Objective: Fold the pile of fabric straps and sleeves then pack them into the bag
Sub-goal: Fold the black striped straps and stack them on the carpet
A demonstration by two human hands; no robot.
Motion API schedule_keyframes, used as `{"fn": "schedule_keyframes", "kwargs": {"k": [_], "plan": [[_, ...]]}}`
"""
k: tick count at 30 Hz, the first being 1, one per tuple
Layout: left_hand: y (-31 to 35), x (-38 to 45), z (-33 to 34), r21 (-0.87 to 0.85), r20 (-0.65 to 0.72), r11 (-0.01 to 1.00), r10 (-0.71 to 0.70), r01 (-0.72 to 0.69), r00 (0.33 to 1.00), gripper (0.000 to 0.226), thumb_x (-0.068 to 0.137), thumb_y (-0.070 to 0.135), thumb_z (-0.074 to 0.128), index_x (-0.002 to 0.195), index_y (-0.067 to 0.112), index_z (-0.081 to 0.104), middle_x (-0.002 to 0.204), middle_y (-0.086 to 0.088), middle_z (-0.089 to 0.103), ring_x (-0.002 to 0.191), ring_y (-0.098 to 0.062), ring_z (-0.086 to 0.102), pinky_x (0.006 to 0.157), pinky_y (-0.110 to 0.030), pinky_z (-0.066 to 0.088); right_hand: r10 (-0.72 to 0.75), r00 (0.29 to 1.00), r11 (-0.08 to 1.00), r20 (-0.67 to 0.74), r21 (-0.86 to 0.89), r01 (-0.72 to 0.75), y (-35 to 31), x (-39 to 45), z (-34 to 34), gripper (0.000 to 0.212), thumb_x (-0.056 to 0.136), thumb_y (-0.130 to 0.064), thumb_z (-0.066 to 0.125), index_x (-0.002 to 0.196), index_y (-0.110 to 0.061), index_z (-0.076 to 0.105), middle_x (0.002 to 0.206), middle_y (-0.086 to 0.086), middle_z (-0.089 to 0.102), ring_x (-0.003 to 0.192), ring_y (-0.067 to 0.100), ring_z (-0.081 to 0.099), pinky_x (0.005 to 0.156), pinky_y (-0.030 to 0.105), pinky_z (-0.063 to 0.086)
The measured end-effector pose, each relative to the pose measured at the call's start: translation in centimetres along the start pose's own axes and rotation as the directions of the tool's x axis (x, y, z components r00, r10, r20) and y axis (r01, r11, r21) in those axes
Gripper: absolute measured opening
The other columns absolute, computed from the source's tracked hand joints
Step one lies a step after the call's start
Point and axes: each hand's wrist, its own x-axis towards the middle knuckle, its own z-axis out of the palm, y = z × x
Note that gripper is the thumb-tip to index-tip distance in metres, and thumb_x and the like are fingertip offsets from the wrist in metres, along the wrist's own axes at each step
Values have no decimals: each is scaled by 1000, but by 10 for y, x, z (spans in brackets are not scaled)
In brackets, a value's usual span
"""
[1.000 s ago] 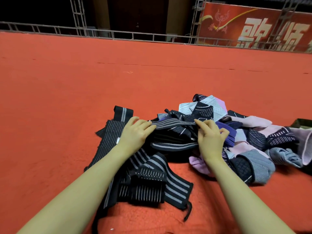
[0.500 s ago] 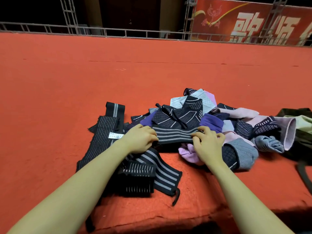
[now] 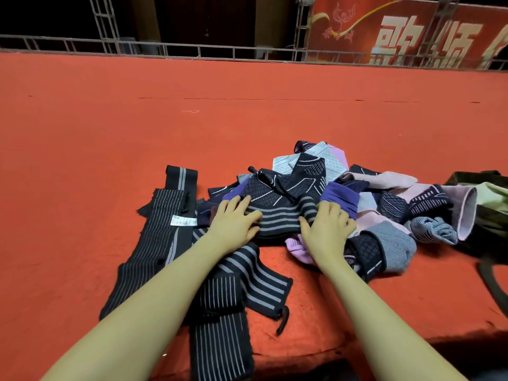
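Observation:
A pile of fabric straps and sleeves (image 3: pixel 365 193) in black, purple, pink and grey lies on the red carpet. On its near left part sits a folded black strap with grey stripes (image 3: pixel 277 220). My left hand (image 3: pixel 236 224) presses flat on the strap's left end with fingers spread. My right hand (image 3: pixel 327 229) lies flat on its right end. Long black striped straps (image 3: pixel 162 237) stretch out to the left and under my left forearm. An olive-green bag (image 3: pixel 492 204) shows at the right edge, partly cut off.
The red carpet (image 3: pixel 192 119) spreads wide beyond the pile. Its front edge drops off near my elbows (image 3: pixel 412 336). A metal railing (image 3: pixel 192 50) and a red banner (image 3: pixel 412 31) stand at the back. A dark bag strap (image 3: pixel 492 287) loops at the right.
Both hands pulled the striped strap down onto the pile and opened from gripping it to pressing flat on it. The view shifted left, bringing the bag into sight.

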Motion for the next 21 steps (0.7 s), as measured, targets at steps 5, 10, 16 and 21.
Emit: {"fn": "schedule_keyframes", "kwargs": {"k": [5,10,16,21], "plan": [[-7,0,0,16,-20,996,-86,86,996,49,96,51,42,141,31,40,145,-6,34,127,-29,35,100,-38,23,-112,977,975,-182,171,144,-12,7,4,30,77,-17,71,104,-10,58,91,6,63,92,31,55,81,38,19],[-18,-2,-3,-51,-63,986,-163,160,985,47,96,49,44,138,30,45,129,-5,42,114,-27,39,93,-36,26,-228,892,927,-390,193,322,-32,15,3,32,69,-17,57,100,-13,64,81,0,63,85,18,52,78,35,21],[-38,-18,-7,-196,-52,955,-238,224,970,40,95,48,46,132,32,52,124,0,45,115,-22,39,93,-33,22,-470,807,837,-358,110,537,-69,5,12,39,70,-19,44,103,-17,66,98,-7,68,90,16,54,86,35,23],[-48,-26,-10,-248,-46,921,-320,300,946,29,99,27,42,126,24,54,118,2,55,115,-22,43,91,-34,21,-663,734,734,-148,63,676,-86,-9,21,36,79,-38,45,96,-22,72,98,-11,71,87,14,63,88,38,22]]}}
